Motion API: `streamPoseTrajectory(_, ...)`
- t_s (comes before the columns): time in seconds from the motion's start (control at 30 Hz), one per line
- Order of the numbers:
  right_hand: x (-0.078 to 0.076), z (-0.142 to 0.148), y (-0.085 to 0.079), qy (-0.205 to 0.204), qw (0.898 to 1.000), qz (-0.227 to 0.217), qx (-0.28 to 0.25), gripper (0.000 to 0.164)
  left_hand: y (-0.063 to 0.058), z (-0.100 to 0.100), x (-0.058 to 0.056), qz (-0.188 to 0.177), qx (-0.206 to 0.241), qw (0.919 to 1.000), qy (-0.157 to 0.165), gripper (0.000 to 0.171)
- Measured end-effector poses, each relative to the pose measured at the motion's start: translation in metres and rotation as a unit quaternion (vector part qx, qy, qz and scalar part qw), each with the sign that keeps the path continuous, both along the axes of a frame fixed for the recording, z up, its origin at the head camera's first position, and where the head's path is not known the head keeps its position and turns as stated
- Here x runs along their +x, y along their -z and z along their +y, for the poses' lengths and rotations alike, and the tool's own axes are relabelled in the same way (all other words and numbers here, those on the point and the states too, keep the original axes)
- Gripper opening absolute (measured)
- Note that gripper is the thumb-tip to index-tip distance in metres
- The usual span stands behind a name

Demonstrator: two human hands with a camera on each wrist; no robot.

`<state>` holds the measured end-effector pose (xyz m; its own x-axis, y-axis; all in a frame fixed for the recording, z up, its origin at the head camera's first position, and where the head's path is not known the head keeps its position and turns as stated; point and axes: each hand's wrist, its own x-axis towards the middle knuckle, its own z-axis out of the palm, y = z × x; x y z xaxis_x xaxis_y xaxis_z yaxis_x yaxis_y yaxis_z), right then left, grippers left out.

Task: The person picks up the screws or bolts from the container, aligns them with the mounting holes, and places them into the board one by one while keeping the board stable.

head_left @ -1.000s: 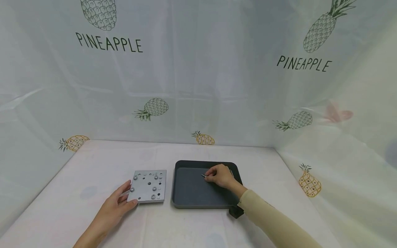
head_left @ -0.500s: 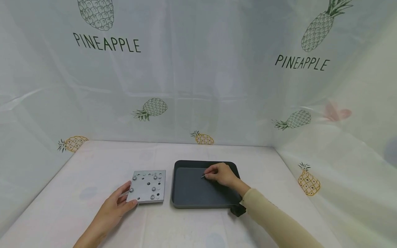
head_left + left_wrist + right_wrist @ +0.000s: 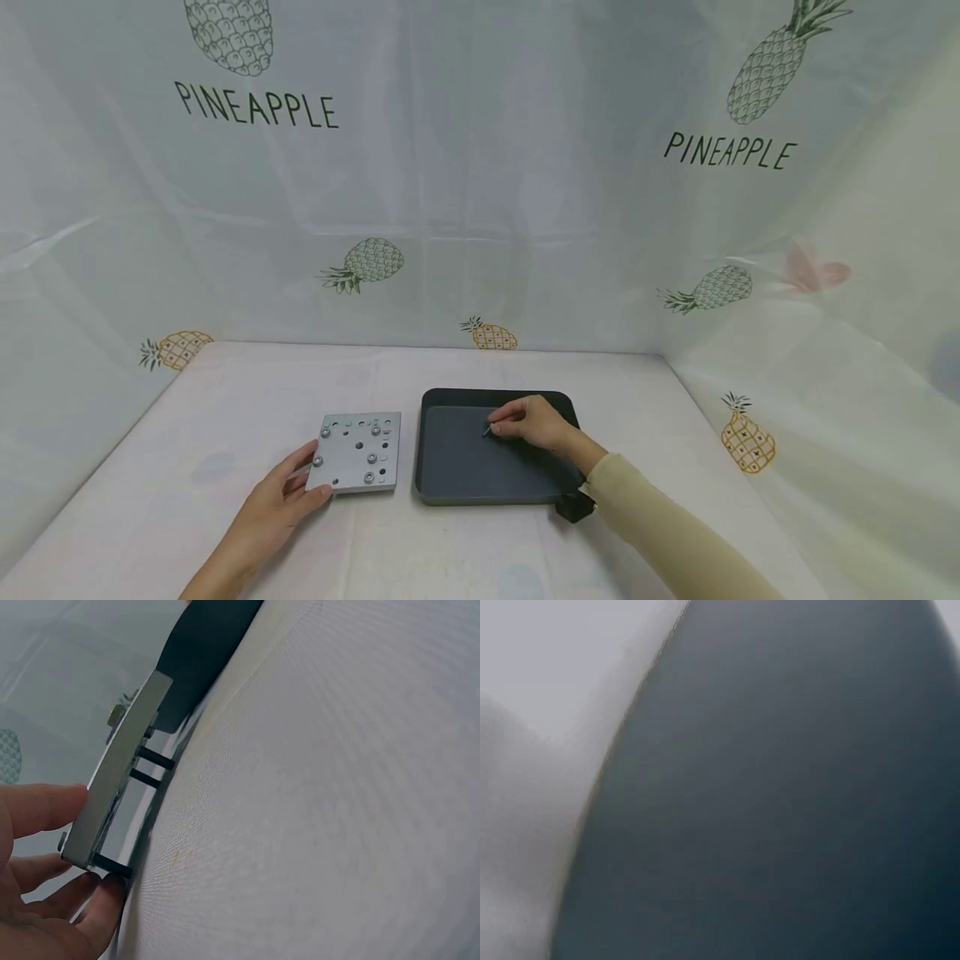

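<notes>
Plainly, Two Grips at Once

A pale pineapple-print sheet (image 3: 480,192) rises behind a white-covered table (image 3: 465,550). On it sits a dark grey tray (image 3: 465,467); just beside, to the left, is a metal plate (image 3: 345,457). The left hand (image 3: 270,504) grips the plate's near left corner, thumb against the near edge, fingers at the left side. The right hand (image 3: 538,422) is closed in a pinch over the tray. Dark pegs (image 3: 156,757) project from the plate's underside; bolt heads (image 3: 372,457) stand on its face. Thinnest is the metal piece (image 3: 487,432) that the right hand pinches, its tip protruding; whether it touches the tray, I cannot tell.
</notes>
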<state>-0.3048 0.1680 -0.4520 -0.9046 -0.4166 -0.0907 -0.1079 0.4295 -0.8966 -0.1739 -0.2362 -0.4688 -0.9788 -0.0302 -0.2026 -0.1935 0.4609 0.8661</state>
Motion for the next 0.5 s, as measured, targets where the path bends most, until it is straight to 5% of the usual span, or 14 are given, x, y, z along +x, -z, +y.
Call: streamPoseTrajectory(0.5, -0.01, -0.012, -0.038, -0.046, 0.999, -0.017, -0.011, 0.037, 0.003, 0.0, -0.002, -0.005, 0.006, 1.0, -0.005, 0.089)
